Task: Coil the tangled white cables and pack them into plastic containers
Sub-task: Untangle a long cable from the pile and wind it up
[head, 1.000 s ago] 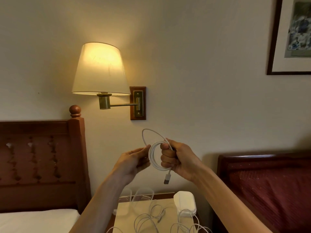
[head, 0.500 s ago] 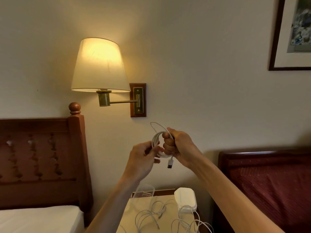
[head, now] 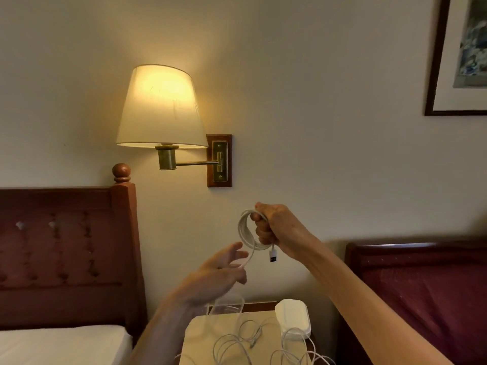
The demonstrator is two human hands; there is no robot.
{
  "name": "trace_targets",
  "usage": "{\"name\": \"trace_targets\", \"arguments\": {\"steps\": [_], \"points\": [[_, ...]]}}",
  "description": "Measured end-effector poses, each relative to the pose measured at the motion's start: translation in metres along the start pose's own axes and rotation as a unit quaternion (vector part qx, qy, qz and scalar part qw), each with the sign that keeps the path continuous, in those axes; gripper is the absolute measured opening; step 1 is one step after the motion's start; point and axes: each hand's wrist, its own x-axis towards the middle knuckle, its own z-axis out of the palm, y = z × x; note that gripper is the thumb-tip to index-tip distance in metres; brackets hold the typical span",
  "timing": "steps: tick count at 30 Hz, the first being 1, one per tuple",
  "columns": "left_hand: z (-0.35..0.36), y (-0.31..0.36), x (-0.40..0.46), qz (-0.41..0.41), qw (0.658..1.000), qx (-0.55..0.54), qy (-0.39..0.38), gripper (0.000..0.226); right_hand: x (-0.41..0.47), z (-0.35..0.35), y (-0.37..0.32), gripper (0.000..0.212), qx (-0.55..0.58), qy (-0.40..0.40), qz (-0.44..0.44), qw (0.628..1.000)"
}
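The right hand (head: 274, 229) is clenched round a neat white cable coil (head: 247, 231) of several loops held up before the wall, its plug (head: 273, 256) dangling just below the fist, while the blurred left hand (head: 220, 270) sits lower with fingers spread and the coil's free tail running to them; whether they pinch it I cannot tell. One coil is held, and a loose tangle of cables (head: 253, 341) lies on the nightstand (head: 200, 330) with one white box (head: 292, 318) and clear containers (head: 228, 302), too faint to count. The nightstand is hemmed by a headboard (head: 66, 254) on the left and a red bed (head: 421, 291) on the right, and open air surrounds the hands.
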Motion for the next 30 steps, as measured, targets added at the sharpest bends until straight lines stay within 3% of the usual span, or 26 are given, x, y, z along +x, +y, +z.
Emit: {"name": "trace_targets", "arguments": {"steps": [2, 3, 6, 8, 14, 19, 24, 27, 30], "points": [[-0.010, 0.022, -0.008, 0.041, 0.997, -0.060, -0.017, 0.105, -0.001, 0.003, 0.001, 0.045, -0.017, -0.006, -0.005, 1.000], [-0.013, 0.030, -0.010, 0.055, 0.991, -0.121, 0.010, 0.111, -0.002, 0.004, 0.001, 0.045, -0.021, -0.008, -0.008, 1.000], [-0.013, 0.042, 0.005, 0.093, 0.944, -0.262, 0.177, 0.059, -0.004, 0.006, -0.001, 0.046, -0.014, -0.025, -0.017, 0.999], [-0.009, 0.041, 0.015, 0.102, 0.940, -0.237, 0.224, 0.036, -0.006, 0.008, -0.002, 0.047, -0.001, -0.037, -0.020, 0.999], [-0.006, 0.033, 0.016, 0.125, 0.965, -0.168, 0.160, 0.063, -0.010, 0.009, -0.005, 0.049, 0.040, -0.056, -0.019, 0.997], [-0.005, 0.030, 0.016, 0.100, 0.968, -0.205, 0.109, 0.042, -0.012, 0.010, -0.005, 0.047, 0.047, -0.042, -0.015, 0.998], [-0.004, 0.028, 0.017, 0.105, 0.964, -0.218, 0.112, 0.047, -0.014, 0.014, 0.000, 0.046, 0.045, -0.029, -0.012, 0.999], [0.004, 0.027, 0.023, 0.148, 0.962, -0.164, 0.161, 0.051, -0.014, 0.017, 0.003, 0.042, -0.047, 0.020, -0.065, 0.997], [0.004, 0.028, 0.026, 0.177, 0.950, -0.127, 0.222, 0.046, -0.013, 0.012, 0.009, 0.027, -0.219, 0.112, -0.153, 0.957]]}}
